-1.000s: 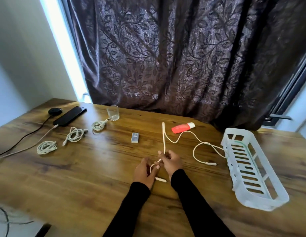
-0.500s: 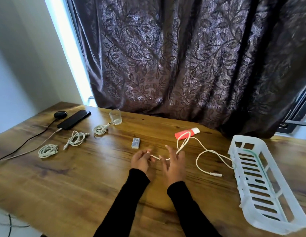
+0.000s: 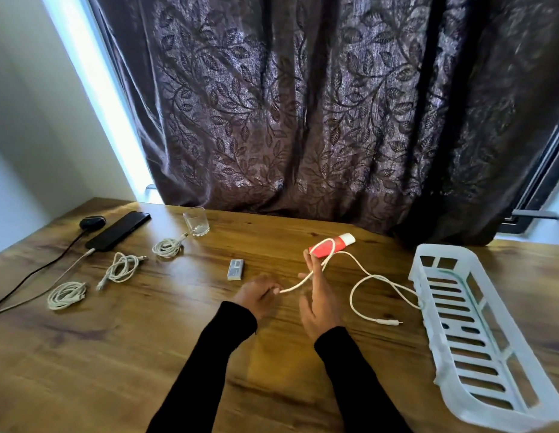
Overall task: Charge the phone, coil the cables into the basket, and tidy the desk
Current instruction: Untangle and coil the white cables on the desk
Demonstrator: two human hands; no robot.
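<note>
Left hand (image 3: 258,296): pinches one end of my white cable (image 3: 359,281), low over the counter (image 3: 147,354). Right hand (image 3: 318,303): fingers straight and raised, cable looped round them; a half-second ago the loop sat lower and the hands closer. Cable's free end: on the counter, plug beside the white basket (image 3: 490,354), basket holding no cables. Three coiled cables (image 3: 67,295) (image 3: 120,270) (image 3: 167,246): unmoved at left. Phone (image 3: 117,231): far left, cord plugged in. Red tube (image 3: 333,245), glass (image 3: 196,220), small box (image 3: 235,269): places unchanged.
</note>
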